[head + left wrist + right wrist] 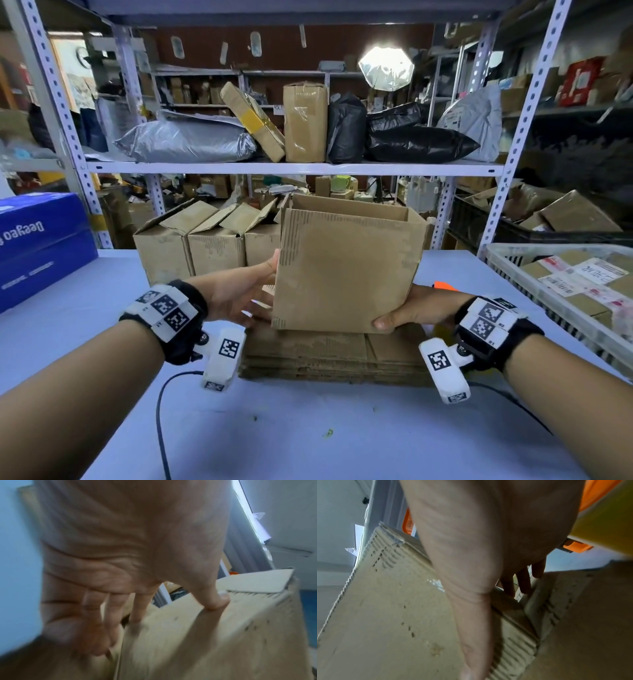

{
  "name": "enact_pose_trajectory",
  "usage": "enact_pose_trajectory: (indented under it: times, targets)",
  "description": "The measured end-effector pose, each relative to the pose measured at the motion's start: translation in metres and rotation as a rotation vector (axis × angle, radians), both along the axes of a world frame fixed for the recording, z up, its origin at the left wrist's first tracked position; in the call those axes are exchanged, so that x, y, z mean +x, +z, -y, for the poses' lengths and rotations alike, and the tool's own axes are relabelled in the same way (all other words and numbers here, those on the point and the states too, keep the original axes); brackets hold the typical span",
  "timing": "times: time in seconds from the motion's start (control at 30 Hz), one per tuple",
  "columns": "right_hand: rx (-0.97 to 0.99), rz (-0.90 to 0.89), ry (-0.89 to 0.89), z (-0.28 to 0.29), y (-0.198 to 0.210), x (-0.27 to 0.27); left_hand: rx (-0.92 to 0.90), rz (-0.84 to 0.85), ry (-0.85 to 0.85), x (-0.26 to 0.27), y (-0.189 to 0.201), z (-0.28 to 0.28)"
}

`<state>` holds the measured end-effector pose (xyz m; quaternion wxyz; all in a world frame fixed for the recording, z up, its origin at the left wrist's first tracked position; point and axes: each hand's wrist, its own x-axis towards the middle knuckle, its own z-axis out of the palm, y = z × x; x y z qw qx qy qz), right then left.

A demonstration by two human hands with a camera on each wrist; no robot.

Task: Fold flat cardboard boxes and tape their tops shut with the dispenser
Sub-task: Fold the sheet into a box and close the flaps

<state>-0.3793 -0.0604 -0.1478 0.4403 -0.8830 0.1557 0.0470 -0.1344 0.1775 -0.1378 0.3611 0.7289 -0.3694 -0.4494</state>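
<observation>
An opened brown cardboard box (pixel 346 267) stands tilted on a stack of flat cardboard (pixel 329 356) at the table's middle, its top flaps up. My left hand (pixel 263 291) holds its left edge, thumb on the front face and fingers reaching behind; the left wrist view shows the thumb (pixel 217 601) pressing the box (pixel 205 642). My right hand (pixel 404 313) grips the lower right corner, thumb in front, fingers hidden behind. In the right wrist view the box (pixel 385 615) fills the frame. An orange tape dispenser (pixel 445 286) lies behind my right hand and is mostly hidden.
A row of folded boxes (pixel 205 246) stands behind the held one. A blue carton (pixel 41 246) sits at the left and a white crate (pixel 507 263) of parcels at the right. A metal shelf (pixel 294 168) spans the back. A black cable (pixel 161 411) crosses the near table.
</observation>
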Motion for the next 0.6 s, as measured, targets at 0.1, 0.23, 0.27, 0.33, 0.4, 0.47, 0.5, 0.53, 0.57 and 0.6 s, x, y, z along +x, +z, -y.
enact_pose_trajectory:
  times: [0.1,0.23,0.27,0.33,0.4,0.47,0.5,0.53,0.57,0.6]
  targets:
    - [-0.025,-0.046,-0.040,-0.003,0.002,0.001,-0.056,0.160,0.088,0.007,0.022,-0.011]
    - [-0.068,-0.040,-0.050,-0.005,-0.001,0.001,-0.529,0.126,0.246,0.000,0.055,-0.012]
    - [-0.072,-0.045,-0.054,-0.005,0.000,0.001,-0.593,0.117,0.249,-0.007,0.063,-0.009]
    - [-0.090,-0.061,-0.060,-0.007,0.001,-0.001,-0.607,0.182,0.206,-0.024,0.074,0.000]
    - [-0.104,-0.054,-0.052,-0.007,0.000,-0.001,-0.555,0.318,0.176,-0.039,0.074,0.010]
    - [-0.074,-0.039,-0.062,-0.007,0.001,-0.001,-0.554,0.390,0.208,-0.045,0.070,0.020]
    - [-0.063,-0.042,-0.045,-0.008,0.003,-0.001,-0.570,0.390,0.234,-0.047,0.068,0.023]
    - [-0.063,-0.037,-0.028,-0.010,0.006,-0.001,-0.582,0.386,0.258,-0.047,0.066,0.025]
    - [-0.048,0.008,-0.013,-0.011,0.009,-0.002,-0.588,0.388,0.278,-0.046,0.064,0.027]
    - [0.014,0.101,-0.026,-0.011,0.013,-0.001,-0.593,0.395,0.293,-0.045,0.063,0.028]
